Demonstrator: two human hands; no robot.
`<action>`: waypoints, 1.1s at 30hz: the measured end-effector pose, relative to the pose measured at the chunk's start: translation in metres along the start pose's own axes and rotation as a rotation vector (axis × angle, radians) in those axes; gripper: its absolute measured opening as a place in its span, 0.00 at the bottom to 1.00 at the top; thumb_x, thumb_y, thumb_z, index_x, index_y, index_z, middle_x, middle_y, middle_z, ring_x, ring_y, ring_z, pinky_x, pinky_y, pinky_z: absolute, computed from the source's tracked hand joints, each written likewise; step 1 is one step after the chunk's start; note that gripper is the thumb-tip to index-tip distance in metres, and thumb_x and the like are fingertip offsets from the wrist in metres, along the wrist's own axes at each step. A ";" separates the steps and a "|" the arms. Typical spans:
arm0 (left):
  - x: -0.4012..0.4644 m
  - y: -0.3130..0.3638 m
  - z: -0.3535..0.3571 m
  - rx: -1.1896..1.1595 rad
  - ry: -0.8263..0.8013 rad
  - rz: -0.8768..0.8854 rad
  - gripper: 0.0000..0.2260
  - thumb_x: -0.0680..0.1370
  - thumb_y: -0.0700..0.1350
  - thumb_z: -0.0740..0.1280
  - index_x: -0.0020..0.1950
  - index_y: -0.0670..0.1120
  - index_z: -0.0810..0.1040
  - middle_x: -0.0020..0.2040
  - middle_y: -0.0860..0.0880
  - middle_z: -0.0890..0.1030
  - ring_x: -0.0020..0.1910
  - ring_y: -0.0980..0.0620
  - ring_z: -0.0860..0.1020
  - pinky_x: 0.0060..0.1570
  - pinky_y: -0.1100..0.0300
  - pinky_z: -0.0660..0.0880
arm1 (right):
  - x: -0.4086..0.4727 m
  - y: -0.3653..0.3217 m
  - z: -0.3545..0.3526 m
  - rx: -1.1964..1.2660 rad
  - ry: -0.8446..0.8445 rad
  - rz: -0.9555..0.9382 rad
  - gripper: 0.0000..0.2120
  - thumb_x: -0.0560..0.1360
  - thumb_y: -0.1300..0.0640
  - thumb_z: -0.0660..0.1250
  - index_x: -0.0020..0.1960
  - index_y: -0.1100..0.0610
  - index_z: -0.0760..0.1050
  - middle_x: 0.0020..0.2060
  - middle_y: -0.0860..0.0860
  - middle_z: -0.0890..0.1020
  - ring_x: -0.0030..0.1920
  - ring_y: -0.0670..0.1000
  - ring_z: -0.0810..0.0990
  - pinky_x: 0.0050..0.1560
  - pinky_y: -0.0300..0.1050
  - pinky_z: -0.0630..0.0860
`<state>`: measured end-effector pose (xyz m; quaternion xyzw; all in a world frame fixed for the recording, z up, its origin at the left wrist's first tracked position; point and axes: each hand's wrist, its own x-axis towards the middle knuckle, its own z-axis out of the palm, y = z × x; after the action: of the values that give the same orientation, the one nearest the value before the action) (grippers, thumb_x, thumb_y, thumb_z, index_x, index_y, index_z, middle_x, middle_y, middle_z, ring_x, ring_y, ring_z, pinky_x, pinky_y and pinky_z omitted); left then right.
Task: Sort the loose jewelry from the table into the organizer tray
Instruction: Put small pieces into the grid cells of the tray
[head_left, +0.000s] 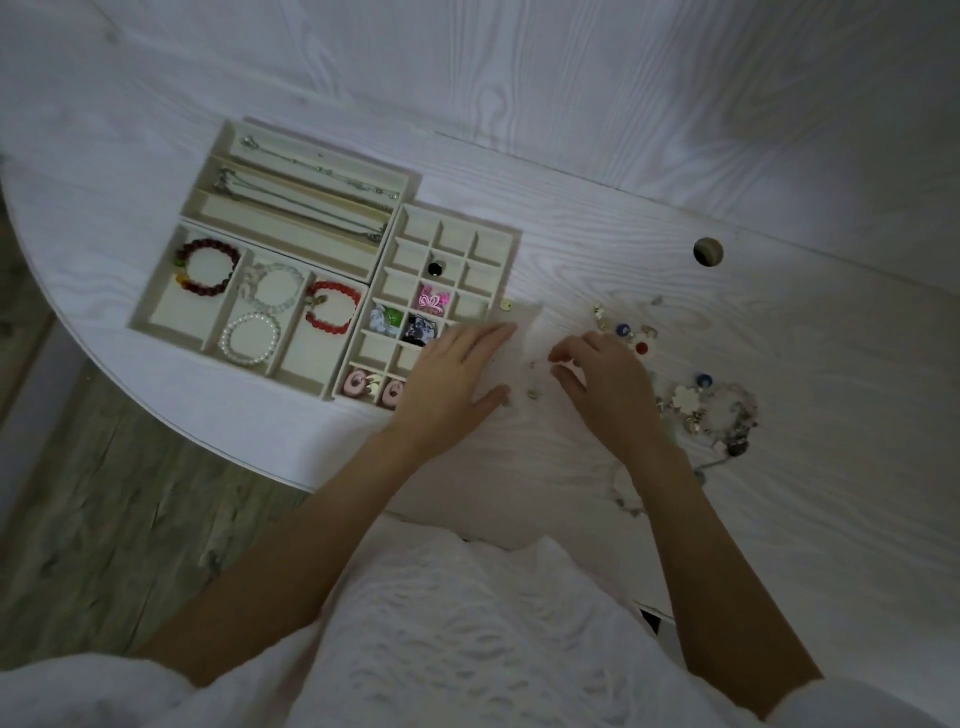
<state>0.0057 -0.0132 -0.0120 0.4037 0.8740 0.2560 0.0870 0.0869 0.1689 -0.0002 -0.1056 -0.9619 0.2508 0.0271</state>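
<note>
The left hand (451, 371) lies flat, fingers straight, pinning a translucent sheet (511, 353) that sits on the tabletop (675, 156) just beside the grid tray (511, 236). The right hand (605, 382) curls its fingers over the sheet, seemingly picking at a tiny stud (532, 395); whether it actually grips anything is unclear. More loose jewelry (696, 405) lies to the right. Judging by this, earrings are being freed from the sheet; next comes a fine pinch and a drop into an empty grid cell.
</note>
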 end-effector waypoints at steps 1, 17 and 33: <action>0.002 0.005 -0.003 -0.123 -0.057 0.001 0.27 0.76 0.49 0.67 0.72 0.45 0.66 0.66 0.48 0.73 0.66 0.50 0.68 0.65 0.58 0.63 | 0.000 -0.006 -0.007 0.038 0.025 -0.034 0.02 0.73 0.61 0.69 0.46 0.58 0.78 0.40 0.51 0.80 0.41 0.51 0.76 0.41 0.42 0.68; 0.034 -0.022 -0.030 -0.576 0.062 -0.585 0.16 0.74 0.39 0.70 0.62 0.42 0.76 0.54 0.45 0.81 0.50 0.56 0.78 0.49 0.76 0.72 | 0.074 -0.047 0.039 0.194 0.082 0.175 0.02 0.72 0.58 0.68 0.43 0.56 0.79 0.40 0.51 0.78 0.45 0.52 0.73 0.39 0.41 0.63; 0.017 -0.044 -0.040 0.154 0.058 -0.154 0.17 0.71 0.35 0.67 0.59 0.43 0.79 0.57 0.42 0.78 0.56 0.41 0.73 0.54 0.49 0.73 | 0.071 -0.050 0.043 0.076 0.156 0.134 0.06 0.71 0.64 0.67 0.45 0.57 0.79 0.43 0.54 0.77 0.44 0.52 0.73 0.38 0.38 0.64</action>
<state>-0.0492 -0.0398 0.0006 0.3332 0.9217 0.1924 0.0496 0.0032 0.1215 -0.0139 -0.1877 -0.9374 0.2795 0.0890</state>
